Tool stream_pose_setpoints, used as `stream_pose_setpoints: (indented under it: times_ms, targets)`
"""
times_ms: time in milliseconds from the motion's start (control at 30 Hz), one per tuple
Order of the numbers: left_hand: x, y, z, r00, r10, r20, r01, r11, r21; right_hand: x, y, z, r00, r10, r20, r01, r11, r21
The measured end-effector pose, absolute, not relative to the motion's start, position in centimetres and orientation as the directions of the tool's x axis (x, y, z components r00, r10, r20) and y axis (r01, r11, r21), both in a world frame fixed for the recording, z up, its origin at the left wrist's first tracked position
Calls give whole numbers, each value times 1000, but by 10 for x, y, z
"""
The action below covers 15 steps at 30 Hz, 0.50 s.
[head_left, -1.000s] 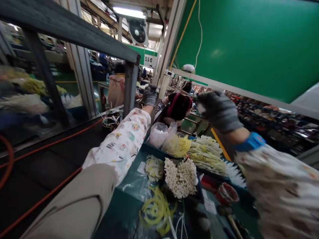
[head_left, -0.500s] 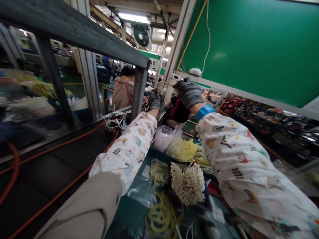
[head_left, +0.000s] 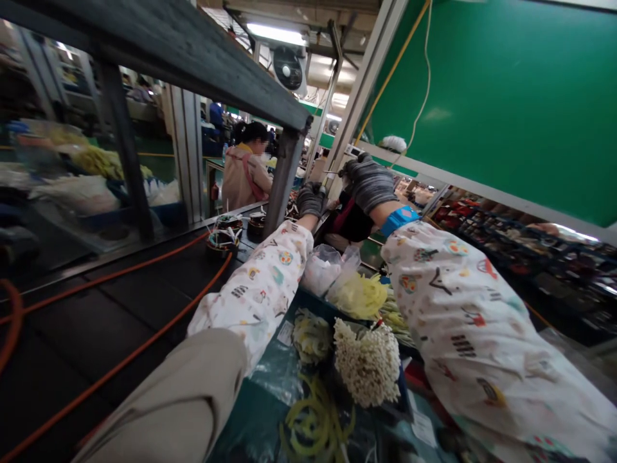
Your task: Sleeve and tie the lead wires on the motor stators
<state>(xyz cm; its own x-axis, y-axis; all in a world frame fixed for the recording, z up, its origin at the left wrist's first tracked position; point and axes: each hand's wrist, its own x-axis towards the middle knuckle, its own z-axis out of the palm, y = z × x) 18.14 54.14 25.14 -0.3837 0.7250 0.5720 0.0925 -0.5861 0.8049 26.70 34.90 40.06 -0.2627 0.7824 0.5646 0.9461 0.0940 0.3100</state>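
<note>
My left hand [head_left: 311, 199], in a dark grey knit glove, is raised ahead with its fingers curled closed by the metal post. What it grips is too small to make out. My right hand [head_left: 369, 184], gloved alike, is a little higher and to the right. Its fingers are pinched, and a thin stick [head_left: 332, 172] juts leftward from the fingertips. Below the hands, a bunch of cream bead-like sprigs [head_left: 367, 363] stands beside a pale green-yellow bundle [head_left: 311, 335]. Curled yellow-green strips [head_left: 313, 418] lie in front. Bagged yellow pieces [head_left: 361, 294] sit farther back.
A thick metal frame bar [head_left: 216, 71] slants across the upper left, ending near my left hand. Orange hoses [head_left: 164, 331] cross the black surface. Wire-filled round containers [head_left: 224, 239] stand by the post. A green panel [head_left: 506, 96] fills the upper right. A co-worker [head_left: 245, 170] sits beyond.
The whole view has shifted slightly, with the surroundings moving right in the picture. Both hands stay raised and closed, in nearly the same pose.
</note>
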Motion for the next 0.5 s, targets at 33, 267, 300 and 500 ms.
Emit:
stream_pose_setpoints:
  times_ms: [33, 267, 300, 500]
  targets:
    - [181, 541, 251, -389, 731, 561, 92, -574, 813, 267, 349, 401, -266, 778, 570, 946, 95, 311]
    - [183, 532, 252, -426, 757, 496, 59, -524, 850, 279, 344, 400, -262, 766, 587, 943, 74, 324]
    - [184, 531, 252, -429, 757, 494, 52, -525, 850, 281, 344, 399, -263, 767, 585, 941, 70, 330]
    - [187, 532, 252, -457, 742, 490, 28, -538, 842, 287, 354, 393, -239, 770, 591, 952, 67, 298]
